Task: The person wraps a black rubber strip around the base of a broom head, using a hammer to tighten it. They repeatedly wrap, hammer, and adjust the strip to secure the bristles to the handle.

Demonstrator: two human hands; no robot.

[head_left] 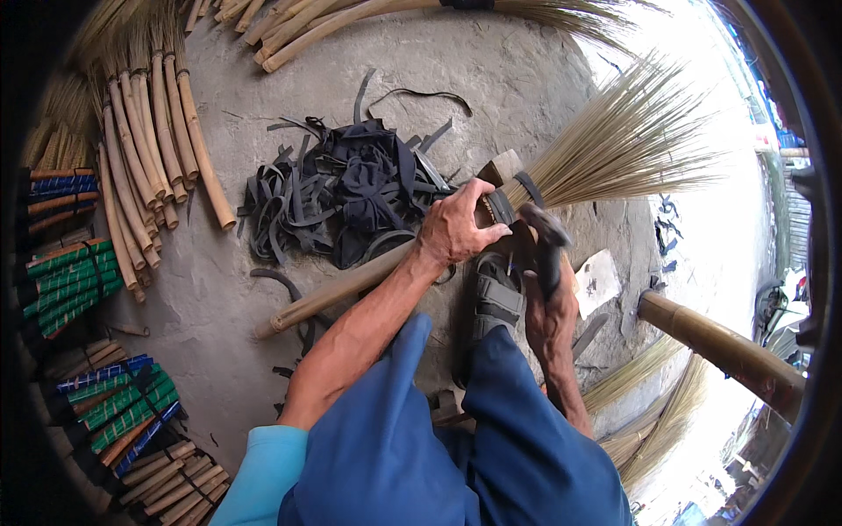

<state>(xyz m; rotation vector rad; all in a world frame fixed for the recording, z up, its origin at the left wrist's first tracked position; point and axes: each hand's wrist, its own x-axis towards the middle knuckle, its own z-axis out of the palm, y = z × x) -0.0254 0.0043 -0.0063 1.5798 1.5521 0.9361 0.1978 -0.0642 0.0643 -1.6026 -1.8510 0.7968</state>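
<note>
A straw broom (623,145) lies slantwise in front of me, its bristles fanned to the upper right and its bamboo handle (329,295) running to the lower left. Strips of black rubber (500,207) wrap its neck. My left hand (458,223) is closed round the neck, thumb toward the bristles. Beside the neck, my right hand (554,307) grips a dark hammer (547,250), somewhat blurred by motion. Part of a wooden block (502,167) shows behind the neck; the rest of it is hidden.
A heap of black rubber strips (351,188) lies left of the broom. Bamboo-handled brooms (149,131) and green-wrapped handles (74,280) line the left side. More brooms (351,22) lie at the top. A thick bamboo pole (719,346) juts in at right, near loose straw (653,412).
</note>
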